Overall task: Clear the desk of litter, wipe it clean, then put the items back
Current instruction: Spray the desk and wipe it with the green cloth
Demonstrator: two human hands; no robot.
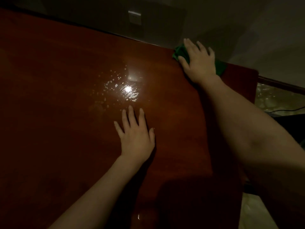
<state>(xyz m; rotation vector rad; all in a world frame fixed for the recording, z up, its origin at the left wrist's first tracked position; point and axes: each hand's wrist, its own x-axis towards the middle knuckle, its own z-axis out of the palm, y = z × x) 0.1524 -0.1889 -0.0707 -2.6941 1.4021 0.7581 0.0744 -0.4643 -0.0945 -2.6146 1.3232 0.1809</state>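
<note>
green cloth point(180, 52) under the flat right hand point(200, 63) at the desk point(57, 96) far edge; left hand point(136, 138) flat mid-desk, neither grip closed.

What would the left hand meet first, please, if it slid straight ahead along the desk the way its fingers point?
The left hand lies flat on the desk, fingers pointing toward the far edge. Sliding on, it would probably first meet the pale wet-looking specks around the light glare; nothing solid shows in that line before the wall.

Both hands, left point(136, 134) and right point(198, 61), lie flat, fingers spread.
</note>
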